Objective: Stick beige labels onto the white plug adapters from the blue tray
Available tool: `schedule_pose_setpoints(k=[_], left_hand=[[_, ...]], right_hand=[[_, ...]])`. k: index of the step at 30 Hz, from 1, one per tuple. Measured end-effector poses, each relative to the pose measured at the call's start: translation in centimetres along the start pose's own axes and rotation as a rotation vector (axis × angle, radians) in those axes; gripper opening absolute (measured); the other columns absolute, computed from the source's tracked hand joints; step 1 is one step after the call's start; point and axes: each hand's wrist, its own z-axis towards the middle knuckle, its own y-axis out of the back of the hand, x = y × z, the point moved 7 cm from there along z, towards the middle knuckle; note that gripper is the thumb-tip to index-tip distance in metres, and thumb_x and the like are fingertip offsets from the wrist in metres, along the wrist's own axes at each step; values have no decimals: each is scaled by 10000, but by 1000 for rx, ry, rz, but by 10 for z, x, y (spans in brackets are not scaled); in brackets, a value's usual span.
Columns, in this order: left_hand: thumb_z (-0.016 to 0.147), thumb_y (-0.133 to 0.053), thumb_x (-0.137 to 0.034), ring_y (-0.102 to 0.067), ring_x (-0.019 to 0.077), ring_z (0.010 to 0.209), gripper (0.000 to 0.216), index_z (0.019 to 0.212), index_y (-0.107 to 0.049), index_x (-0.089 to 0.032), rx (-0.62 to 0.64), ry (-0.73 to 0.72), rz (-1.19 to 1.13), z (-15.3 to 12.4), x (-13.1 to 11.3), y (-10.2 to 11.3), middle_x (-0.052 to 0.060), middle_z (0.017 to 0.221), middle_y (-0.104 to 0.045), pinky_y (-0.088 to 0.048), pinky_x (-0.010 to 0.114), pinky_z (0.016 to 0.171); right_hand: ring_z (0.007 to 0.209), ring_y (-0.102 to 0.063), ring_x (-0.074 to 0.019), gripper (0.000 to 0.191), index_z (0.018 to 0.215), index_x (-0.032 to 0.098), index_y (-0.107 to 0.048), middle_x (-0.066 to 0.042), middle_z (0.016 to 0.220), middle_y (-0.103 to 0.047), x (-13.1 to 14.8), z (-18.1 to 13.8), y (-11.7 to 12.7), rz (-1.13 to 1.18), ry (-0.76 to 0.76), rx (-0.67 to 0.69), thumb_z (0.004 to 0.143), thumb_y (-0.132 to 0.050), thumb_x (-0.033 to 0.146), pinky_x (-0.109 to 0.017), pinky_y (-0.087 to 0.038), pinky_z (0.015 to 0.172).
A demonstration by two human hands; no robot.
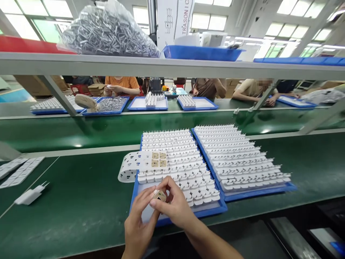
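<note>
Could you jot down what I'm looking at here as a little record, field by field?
Place: green workbench, shelf above
Left hand: touches a small white plug part with a tan label
Right hand: pinches the same part
Under the hands: blue tray of white plug parts
Beside it: second full tray
On the tray: label sheet
Across the bench: other people seated

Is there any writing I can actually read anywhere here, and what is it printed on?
"TRASON I C": black letters running up the white upright panel behind the grey shelf; cut off at the edge, so likely part of a longer word.
Black logo on that same panel: too blurred to read.
Small tan label pinched between left hand and right hand: marks too small to read.
White backing strip of labels: unreadable.
</note>
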Motion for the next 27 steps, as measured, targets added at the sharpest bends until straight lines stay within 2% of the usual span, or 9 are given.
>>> schedule_pose_setpoints(k=[4,8,12,17,20,24,27], left_hand=[[880,-733,-115,-696,215,1239,491,1326,-667,-308,-5,-22,-29,-3,3,-5,68,1291,-733,-600,308,1044],[874,-760,-173,-723,234,1195,438,1294,-694,-278,-49,78,-25,-7,11,-4,77,1267,-749,-629,316,997],[868,-782,-190,-727,237,1187,416,1268,-694,-262,-127,181,-104,-5,10,-4,80,1250,-752,-618,351,1031],[870,-781,-172,-715,252,1209,436,1281,-673,-269,-147,184,-183,1,10,-7,94,1261,-739,-619,395,1033],[858,-786,-142,-701,245,1216,463,1281,-658,-279,-133,115,-133,3,5,-7,88,1257,-735,-608,418,1039],[835,-788,-94,-701,227,1195,487,1259,-634,-277,-131,-44,-55,7,-8,-5,78,1239,-736,-612,427,1017],[830,-783,-76,-705,227,1187,497,1251,-609,-276,-135,-125,9,10,-16,-4,77,1226,-738,-621,439,1001]], right_hand=[[557,-412,-84,354,849,215,-598,70,700,-426,-4,2,0,159,-17,-25,767,-837,463,-214,-408,473],[541,-515,-100,327,855,198,-678,40,660,-542,-10,4,-1,295,-77,17,812,-809,495,-216,-432,461],[715,-602,-129,283,988,222,-785,-35,882,-667,-10,2,1,318,-93,54,845,-788,466,-225,-496,555],[915,-555,-175,342,1159,314,-787,-45,1046,-576,-3,1,7,159,-11,83,822,-824,361,-271,-546,687],[941,-514,-186,328,1151,329,-775,-38,1022,-545,0,0,7,85,43,74,826,-820,334,-296,-542,755],[860,-489,-170,158,1025,308,-773,-15,927,-527,2,0,7,63,104,31,868,-767,315,-287,-487,730],[845,-488,-167,110,994,296,-765,-9,910,-539,2,1,6,59,138,20,895,-719,293,-290,-450,734]])
